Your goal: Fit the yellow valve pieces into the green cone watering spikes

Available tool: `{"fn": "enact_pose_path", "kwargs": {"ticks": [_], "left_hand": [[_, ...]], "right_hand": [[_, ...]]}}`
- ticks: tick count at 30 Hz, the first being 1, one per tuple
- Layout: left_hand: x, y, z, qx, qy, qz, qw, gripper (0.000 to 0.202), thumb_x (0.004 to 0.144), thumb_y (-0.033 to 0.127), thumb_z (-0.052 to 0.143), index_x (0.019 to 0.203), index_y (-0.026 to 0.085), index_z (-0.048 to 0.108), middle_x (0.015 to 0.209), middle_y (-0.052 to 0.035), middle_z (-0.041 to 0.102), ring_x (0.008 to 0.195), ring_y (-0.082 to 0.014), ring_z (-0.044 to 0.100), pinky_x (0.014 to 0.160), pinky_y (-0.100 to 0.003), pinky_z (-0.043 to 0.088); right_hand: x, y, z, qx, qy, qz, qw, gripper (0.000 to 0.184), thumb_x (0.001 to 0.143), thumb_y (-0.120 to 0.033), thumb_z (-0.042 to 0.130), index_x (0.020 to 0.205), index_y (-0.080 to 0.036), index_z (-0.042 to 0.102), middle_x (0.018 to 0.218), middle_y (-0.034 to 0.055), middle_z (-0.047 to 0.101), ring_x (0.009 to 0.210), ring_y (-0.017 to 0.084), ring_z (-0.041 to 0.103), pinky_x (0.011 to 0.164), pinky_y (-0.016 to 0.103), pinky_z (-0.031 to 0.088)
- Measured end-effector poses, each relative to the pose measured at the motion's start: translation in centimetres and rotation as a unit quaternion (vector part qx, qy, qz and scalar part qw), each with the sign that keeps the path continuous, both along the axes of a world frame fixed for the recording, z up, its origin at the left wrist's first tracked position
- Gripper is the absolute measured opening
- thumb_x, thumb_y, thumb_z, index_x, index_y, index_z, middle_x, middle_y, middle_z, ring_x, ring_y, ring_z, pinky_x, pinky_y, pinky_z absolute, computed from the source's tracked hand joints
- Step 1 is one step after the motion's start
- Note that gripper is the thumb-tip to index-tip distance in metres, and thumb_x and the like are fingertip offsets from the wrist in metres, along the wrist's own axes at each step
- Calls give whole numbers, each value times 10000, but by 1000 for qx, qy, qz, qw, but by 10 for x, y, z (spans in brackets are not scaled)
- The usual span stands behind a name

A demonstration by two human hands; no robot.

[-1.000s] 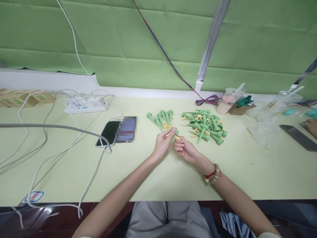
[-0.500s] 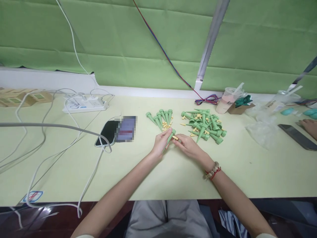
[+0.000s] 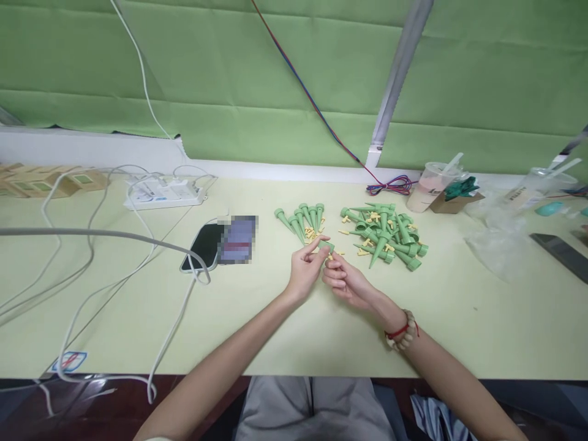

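My left hand (image 3: 305, 269) is closed around a green plastic watering spike (image 3: 326, 245); only its wide cap end shows and the fingers hide the rest. Beside it, my right hand (image 3: 345, 280) pinches a small yellow plastic valve (image 3: 329, 257) against the spike's end. How far the valve sits in the spike cannot be made out. Beyond the left hand, several green spikes (image 3: 297, 225) lie fanned out with small yellow pieces (image 3: 312, 233) near their tips. Past the right hand is a larger heap of green spikes (image 3: 381, 236) mixed with yellow valves.
Two phones (image 3: 202, 246) lie to the left, with white cables looping across the table (image 3: 257, 331). A power strip (image 3: 165, 193) stands behind them. At the back right are a drink cup (image 3: 425, 190), a small cardboard box (image 3: 454, 205), clear plastic bags (image 3: 493, 245) and a dark phone (image 3: 563, 254).
My hands have turned and come closer together, with the right fingers now curled at the spike's end. The cap has tilted and the yellow valve is more covered. The view has shifted slightly.
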State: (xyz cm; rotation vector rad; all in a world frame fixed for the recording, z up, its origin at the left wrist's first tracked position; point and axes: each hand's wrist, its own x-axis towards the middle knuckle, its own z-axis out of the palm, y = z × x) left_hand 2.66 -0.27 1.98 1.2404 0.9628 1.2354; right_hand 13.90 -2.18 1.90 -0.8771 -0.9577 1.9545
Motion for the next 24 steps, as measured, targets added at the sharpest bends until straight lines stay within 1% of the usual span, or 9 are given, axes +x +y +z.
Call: {"fn": "enact_pose_path", "kwargs": {"ticks": [3,7,8,10,12,16,17,20,24], "left_hand": [[0,2,0,-44,-14,-2,999,515,747,529,533,1049,118,604,440,69,229,375,-34,202,353,-174,150],[1,3,-1,-96,-34,16,995,531,726,541,552,1030,112,628,482,52,285,386,-34,239,344,-176,185],[1,2,-1,-104,-32,23,994,530,725,539,554,1024,109,633,482,52,280,384,-33,233,341,-176,181],[1,1,-1,-109,-20,32,993,531,733,538,547,1032,108,633,464,57,258,376,-32,219,336,-175,169],[1,0,-3,-102,-7,35,994,530,735,534,547,1053,118,623,437,67,231,363,-33,200,331,-172,156],[1,-1,-6,-67,8,22,997,483,743,520,545,1044,148,606,403,75,233,338,-31,188,324,-165,139],[2,-1,-6,-58,7,13,998,469,749,519,537,1034,153,606,403,75,229,337,-29,184,326,-162,134],[3,-2,-8,-33,-6,-16,999,448,750,512,538,1015,159,613,415,74,216,344,-26,191,341,-156,141],[4,-3,-7,-31,-10,-28,999,462,753,508,537,1034,149,608,395,71,271,327,-33,245,340,-160,175]], "right_hand": [[4,1,-4,133,-197,-47,970,465,790,-632,364,663,-185,395,491,-49,315,417,96,381,353,201,337],[11,3,-12,379,-471,-141,784,314,833,-475,439,804,-168,496,619,9,506,551,123,469,542,241,388],[12,3,-13,412,-497,-149,749,288,851,-440,422,810,-167,505,658,28,533,585,133,486,571,250,388],[14,4,-16,448,-504,-160,721,295,882,-395,361,782,-165,515,737,65,567,654,152,520,612,266,395],[12,4,-17,438,-469,-164,749,324,885,-399,346,726,-167,508,718,69,567,652,155,531,628,275,413],[5,2,-11,202,-255,-122,938,413,825,-546,387,631,-183,424,481,-24,400,441,117,461,464,255,445],[3,1,-9,128,-184,-107,968,437,795,-583,408,604,-190,385,448,-51,319,401,107,420,410,246,437],[0,0,-3,4,-55,-84,995,489,729,-609,469,545,-205,266,452,-79,159,366,83,324,320,223,408],[3,1,-5,60,-162,-86,981,501,783,-611,385,519,-190,321,440,-47,274,397,105,423,376,244,447]]}}
